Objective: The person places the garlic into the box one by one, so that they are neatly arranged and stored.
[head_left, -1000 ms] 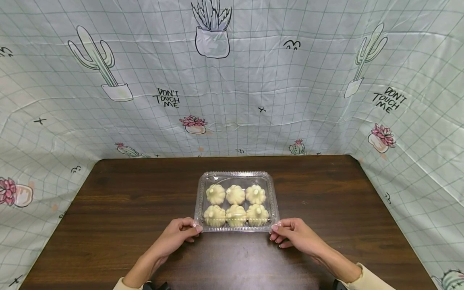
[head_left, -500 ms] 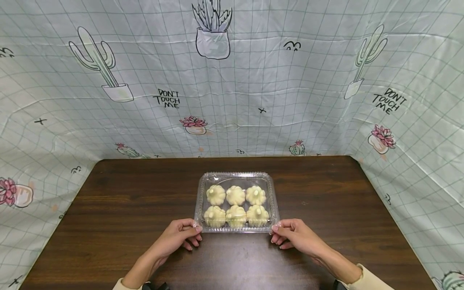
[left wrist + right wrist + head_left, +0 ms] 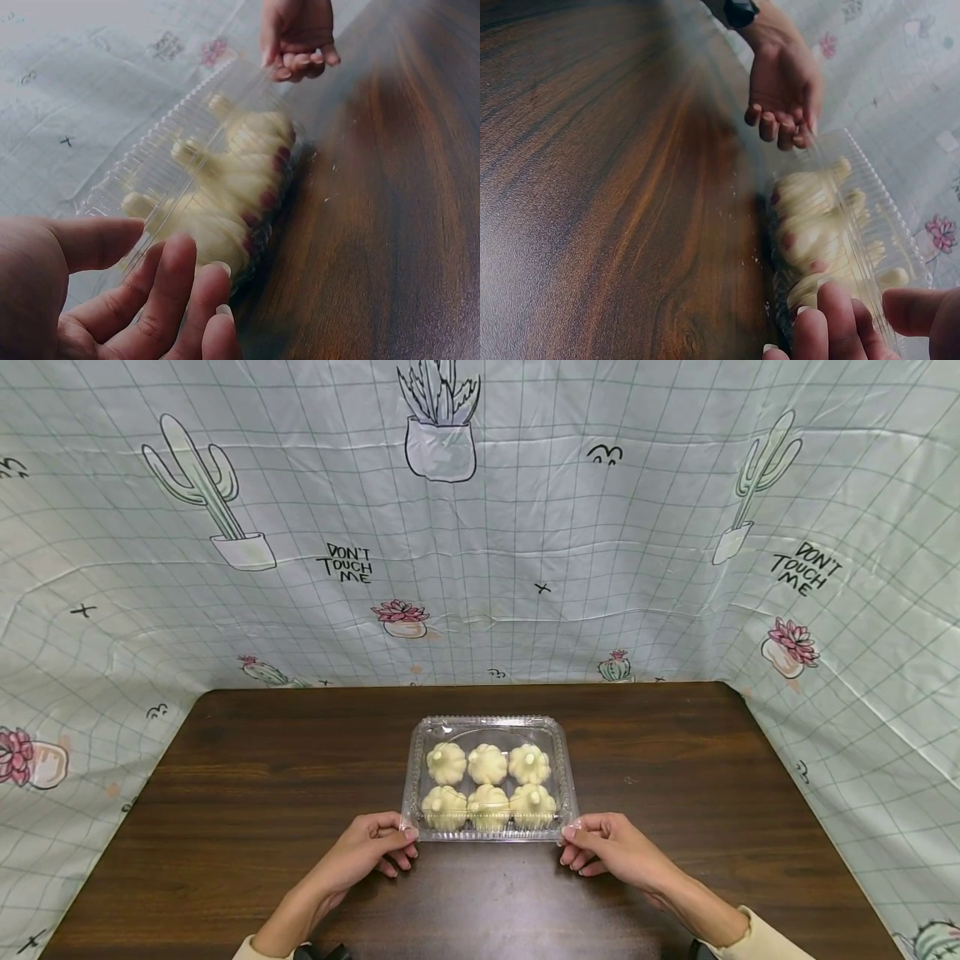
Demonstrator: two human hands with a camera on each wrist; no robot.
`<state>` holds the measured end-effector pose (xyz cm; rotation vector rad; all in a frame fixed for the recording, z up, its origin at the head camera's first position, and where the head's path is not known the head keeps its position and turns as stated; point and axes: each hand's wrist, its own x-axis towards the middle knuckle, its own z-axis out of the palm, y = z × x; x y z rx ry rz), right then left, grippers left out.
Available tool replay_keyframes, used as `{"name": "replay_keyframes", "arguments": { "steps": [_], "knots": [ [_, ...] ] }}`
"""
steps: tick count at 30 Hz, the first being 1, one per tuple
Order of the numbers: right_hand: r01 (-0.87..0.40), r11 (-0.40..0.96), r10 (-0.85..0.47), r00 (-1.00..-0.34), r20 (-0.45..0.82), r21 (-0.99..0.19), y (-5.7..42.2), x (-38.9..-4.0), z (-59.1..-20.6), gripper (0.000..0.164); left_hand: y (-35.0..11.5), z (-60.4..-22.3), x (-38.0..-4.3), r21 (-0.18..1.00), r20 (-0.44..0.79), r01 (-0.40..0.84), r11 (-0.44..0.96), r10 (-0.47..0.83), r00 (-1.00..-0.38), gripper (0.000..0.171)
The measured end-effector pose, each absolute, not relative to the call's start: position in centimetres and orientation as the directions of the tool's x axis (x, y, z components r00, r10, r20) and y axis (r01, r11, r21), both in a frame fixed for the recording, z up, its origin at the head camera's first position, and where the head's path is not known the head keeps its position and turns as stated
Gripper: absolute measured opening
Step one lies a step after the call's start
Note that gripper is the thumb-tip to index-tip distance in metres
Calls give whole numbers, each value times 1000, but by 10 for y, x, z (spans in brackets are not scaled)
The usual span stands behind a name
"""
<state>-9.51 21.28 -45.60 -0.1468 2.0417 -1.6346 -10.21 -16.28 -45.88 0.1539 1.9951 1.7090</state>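
A clear plastic clamshell box (image 3: 489,836), its lid closed, lies at the middle of the table in the head view. Inside sit two rows of pale yellow, ridged, bulb-shaped pieces (image 3: 487,764) with stubby stems. The wrist views show reddish patches low on these pieces (image 3: 247,176). My left hand (image 3: 367,845) pinches the near left corner of the box's rim between thumb and fingers. At the near right corner, my right hand (image 3: 613,847) pinches the rim in the same way. The lower fingers of both hands hang loosely curled under the rim.
The dark wooden table (image 3: 262,760) runs back to a pale sheet (image 3: 510,527) printed with cacti, which surrounds it on the back and both sides. Light sleeves (image 3: 765,935) and dark wrist straps show at the bottom edge of the head view.
The lower fingers of my left hand have shifted slightly downward since one second ago. The box and both grips stay in place.
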Motion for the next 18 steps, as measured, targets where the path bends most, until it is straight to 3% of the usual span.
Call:
{"name": "replay_keyframes", "arguments": {
  "steps": [18],
  "knots": [
    [264, 239, -378, -862, -339, -935, 212, -95, -454, 31, -164, -460, -103, 953, -296, -238, 187, 412, -862, 26]
  ]
}}
